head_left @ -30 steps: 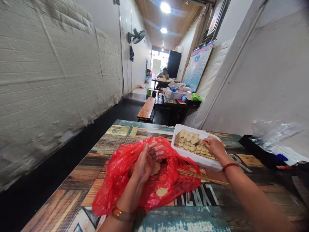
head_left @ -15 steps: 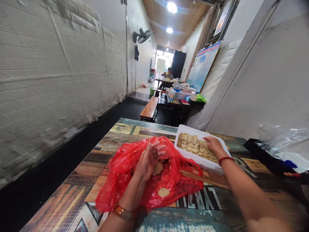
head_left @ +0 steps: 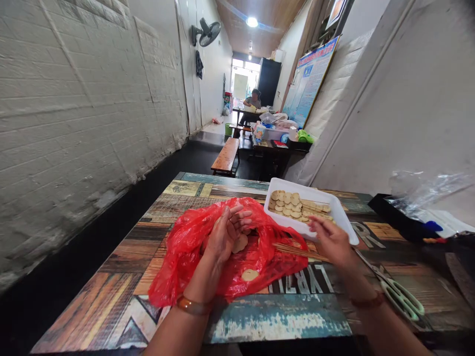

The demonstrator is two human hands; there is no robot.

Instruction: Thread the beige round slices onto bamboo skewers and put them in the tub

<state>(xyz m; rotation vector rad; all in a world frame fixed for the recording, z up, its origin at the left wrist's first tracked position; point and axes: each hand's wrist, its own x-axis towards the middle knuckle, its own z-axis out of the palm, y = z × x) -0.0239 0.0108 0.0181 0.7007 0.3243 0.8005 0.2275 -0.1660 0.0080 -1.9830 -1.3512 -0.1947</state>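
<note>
My left hand (head_left: 227, 236) lies palm up over the red plastic bag (head_left: 178, 252), its fingers spread, with no object in the palm. Beside it inside the bag is a pale round slice (head_left: 240, 243), and another slice (head_left: 250, 274) lies nearer me on the red plastic. My right hand (head_left: 332, 240) hovers at the near edge of the white tray (head_left: 343, 225), fingers loosely bent and apart, holding nothing visible. Rows of pale slices on sticks (head_left: 287, 202) fill the tray's left part. Thin wooden sticks (head_left: 293, 249) rest on the bag, below and left of my right hand.
Scissors (head_left: 403, 299) with pale green handles lie right of my right forearm. A black box (head_left: 393, 217) with clear plastic stands at the table's right side. Beyond are a wooden bench (head_left: 226, 155), a cluttered table (head_left: 265, 144) and a seated person (head_left: 253, 101).
My right hand has drawn back from inside the tray toward its near edge, leaving slices on sticks uncovered. My left hand stays over the bag. The view has tilted downward, showing the scissors.
</note>
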